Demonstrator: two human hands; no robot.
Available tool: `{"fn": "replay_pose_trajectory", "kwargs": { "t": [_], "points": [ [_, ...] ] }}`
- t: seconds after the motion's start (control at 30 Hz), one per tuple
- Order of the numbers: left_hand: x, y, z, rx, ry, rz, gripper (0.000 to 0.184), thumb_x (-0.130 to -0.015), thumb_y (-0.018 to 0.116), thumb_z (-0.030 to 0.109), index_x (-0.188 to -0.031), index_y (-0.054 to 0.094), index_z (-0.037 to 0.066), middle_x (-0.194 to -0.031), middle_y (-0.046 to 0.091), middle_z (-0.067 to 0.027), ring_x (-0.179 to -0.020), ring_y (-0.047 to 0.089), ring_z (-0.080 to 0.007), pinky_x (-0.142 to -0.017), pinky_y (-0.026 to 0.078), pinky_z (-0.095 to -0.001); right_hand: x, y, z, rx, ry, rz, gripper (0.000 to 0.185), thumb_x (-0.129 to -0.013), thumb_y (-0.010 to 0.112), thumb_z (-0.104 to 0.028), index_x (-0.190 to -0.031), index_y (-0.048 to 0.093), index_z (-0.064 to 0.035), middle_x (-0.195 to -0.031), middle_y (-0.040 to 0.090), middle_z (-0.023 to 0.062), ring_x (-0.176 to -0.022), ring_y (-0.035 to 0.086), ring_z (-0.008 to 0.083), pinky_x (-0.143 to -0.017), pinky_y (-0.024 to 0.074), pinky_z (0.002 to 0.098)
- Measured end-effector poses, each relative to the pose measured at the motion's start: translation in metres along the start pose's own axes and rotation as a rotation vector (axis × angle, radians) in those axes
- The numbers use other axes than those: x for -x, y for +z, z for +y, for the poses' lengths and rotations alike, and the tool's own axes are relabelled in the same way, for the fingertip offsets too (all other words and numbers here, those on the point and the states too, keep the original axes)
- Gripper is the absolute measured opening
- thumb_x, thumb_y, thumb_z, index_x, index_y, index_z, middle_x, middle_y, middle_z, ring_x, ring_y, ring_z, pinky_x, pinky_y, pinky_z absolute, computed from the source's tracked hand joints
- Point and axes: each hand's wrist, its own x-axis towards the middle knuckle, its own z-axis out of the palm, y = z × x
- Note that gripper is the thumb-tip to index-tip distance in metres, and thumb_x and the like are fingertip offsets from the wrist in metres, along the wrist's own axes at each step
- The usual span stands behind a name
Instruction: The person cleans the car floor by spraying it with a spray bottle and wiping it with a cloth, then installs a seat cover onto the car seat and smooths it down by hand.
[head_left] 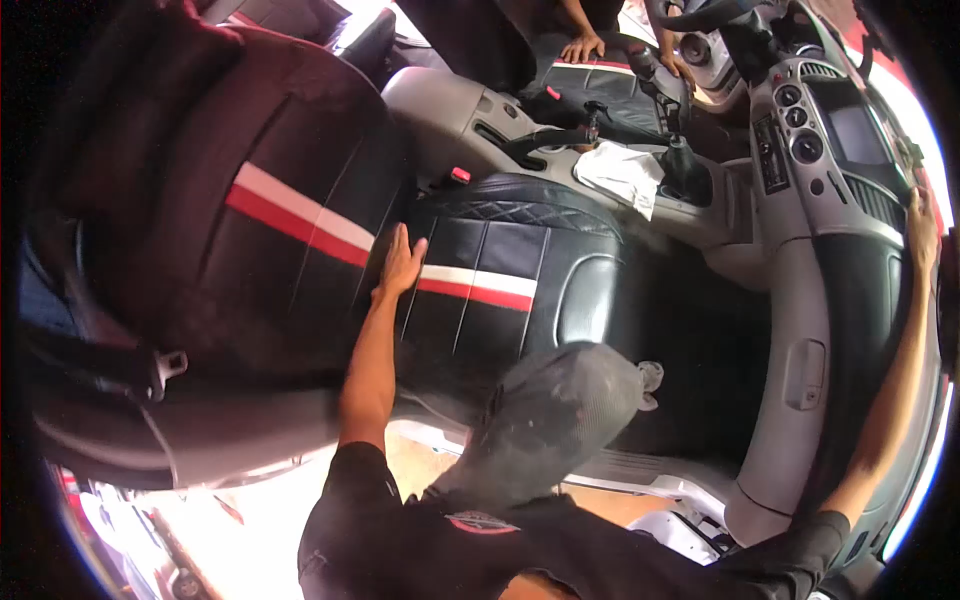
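Note:
My left hand presses its stretched fingers against the black seat where the backrest meets the cushion. A white and red stripe runs across both seat parts. At the far right, my right hand reaches over the dashboard near the windscreen edge. Its fingers are bunched beside a small greyish thing too unclear to name. My grey-trousered knee is at the front of the cushion.
A white cloth lies on the centre console beside the gear lever and handbrake. Another person's hands are by the other front seat. A seat belt buckle tongue hangs beside the backrest. The glovebox handle faces the dark footwell.

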Motion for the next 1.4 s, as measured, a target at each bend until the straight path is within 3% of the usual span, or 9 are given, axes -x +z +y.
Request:
{"fn": "replay_pose_trajectory", "kwargs": {
  "t": [0.5, 0.73, 0.83, 0.9, 0.97, 1.03, 1.1, 1.27, 1.4],
  "points": [
    [-0.1, 0.028, -0.046, 0.144, -0.403, -0.193, 0.101, -0.094, 0.028, 0.08, -0.157, 0.029, 0.002, -0.158, 0.034, -0.0291, -0.148, 0.029, -0.0441, -0.121, 0.023, -0.0532, -0.001, -0.029, -0.013, 0.068, 0.012, -0.015, 0.046, -0.106, 0.047, -0.043, -0.135, 0.059, -0.01, -0.13, 0.065, 0.0177, -0.121, 0.062, 0.0321, -0.103, 0.046, 0.0423],
    [-0.074, 0.0, 0.023, 0.061, -0.567, -0.143, 0.094, -0.095, 0.027, 0.078, -0.157, 0.033, 0.007, -0.156, 0.039, -0.0266, -0.147, 0.034, -0.0434, -0.12, 0.025, -0.0536, -0.006, -0.034, -0.016, 0.071, -0.024, -0.025, 0.045, -0.106, 0.047, -0.043, -0.135, 0.059, -0.0106, -0.13, 0.065, 0.0175, -0.12, 0.063, 0.0313, -0.103, 0.0461, 0.0417],
    [-0.114, 0.028, -0.037, 0.027, -0.623, -0.245, 0.101, -0.092, 0.026, 0.082, -0.15, 0.045, 0.001, -0.155, 0.04, -0.0284, -0.147, 0.033, -0.0435, -0.121, 0.024, -0.0509, -0.016, -0.03, -0.016, 0.06, -0.031, -0.03, 0.045, -0.106, 0.047, -0.043, -0.135, 0.059, -0.0109, -0.129, 0.066, 0.0175, -0.12, 0.063, 0.0309, -0.103, 0.0461, 0.0415],
    [-0.126, 0.034, -0.033, 0.097, -0.363, 0.041, 0.11, -0.089, 0.024, 0.086, -0.146, 0.046, -0.006, -0.154, 0.039, -0.0306, -0.148, 0.031, -0.0425, -0.12, 0.023, -0.0519, -0.014, -0.034, 0.002, 0.017, -0.03, -0.015, 0.045, -0.106, 0.047, -0.043, -0.136, 0.059, -0.0111, -0.129, 0.066, 0.0174, -0.12, 0.063, 0.0307, -0.103, 0.0461, 0.0413],
    [-0.122, 0.019, -0.02, 0.137, -0.637, -0.203, 0.115, -0.087, 0.022, 0.088, -0.148, 0.041, -0.007, -0.155, 0.038, -0.0295, -0.149, 0.03, -0.0408, -0.121, 0.023, -0.0498, -0.007, -0.024, 0.016, -0.063, -0.025, -0.089, 0.045, -0.106, 0.047, -0.043, -0.136, 0.059, -0.0113, -0.129, 0.066, 0.0174, -0.12, 0.063, 0.0305, -0.103, 0.0461, 0.0412],
    [-0.126, 0.029, -0.04, 0.154, -0.516, -0.173, 0.117, -0.085, 0.02, 0.091, -0.15, 0.042, -0.004, -0.157, 0.037, -0.0267, -0.15, 0.029, -0.0384, -0.122, 0.022, -0.0444, 0.014, -0.023, 0.007, -0.122, 0.023, -0.108, 0.045, -0.106, 0.047, -0.043, -0.136, 0.059, -0.0114, -0.129, 0.066, 0.0173, -0.12, 0.063, 0.0302, -0.103, 0.0462, 0.041],
    [-0.118, 0.008, -0.015, 0.052, -0.472, -0.207, 0.115, -0.086, 0.022, 0.09, -0.151, 0.04, -0.004, -0.159, 0.035, -0.0239, -0.151, 0.026, -0.0355, -0.123, 0.019, -0.0399, 0.049, -0.05, -0.085, -0.007, 0.111, 0.038, 0.04, -0.105, 0.05, -0.04, -0.13, 0.064, -0.0119, -0.113, 0.069, 0.0171, -0.105, 0.066, 0.0278, -0.094, 0.0494, 0.0391],
    [-0.119, 0.017, -0.023, 0.113, -0.501, -0.191, 0.116, -0.086, 0.022, 0.09, -0.148, 0.042, -0.006, -0.156, 0.038, -0.0265, -0.15, 0.029, -0.0371, -0.122, 0.021, -0.0408, 0.052, -0.051, -0.1, -0.073, 0.006, 0.154, 0.029, -0.1, 0.058, -0.033, -0.108, 0.068, -0.0071, -0.085, 0.063, 0.0136, -0.078, 0.059, 0.023, -0.077, 0.0484, 0.0383],
    [-0.118, 0.02, -0.025, 0.127, -0.508, -0.184, 0.116, -0.086, 0.023, 0.09, -0.146, 0.044, -0.008, -0.154, 0.04, -0.0286, -0.149, 0.031, -0.0385, -0.121, 0.023, -0.0415, 0.057, -0.055, -0.107, -0.114, 0.141, 0.055, 0.03, -0.1, 0.057, -0.037, -0.114, 0.064, -0.0114, -0.076, 0.06, 0.0105, -0.07, 0.059, 0.024, -0.07, 0.0481, 0.0403]
  ]
}}
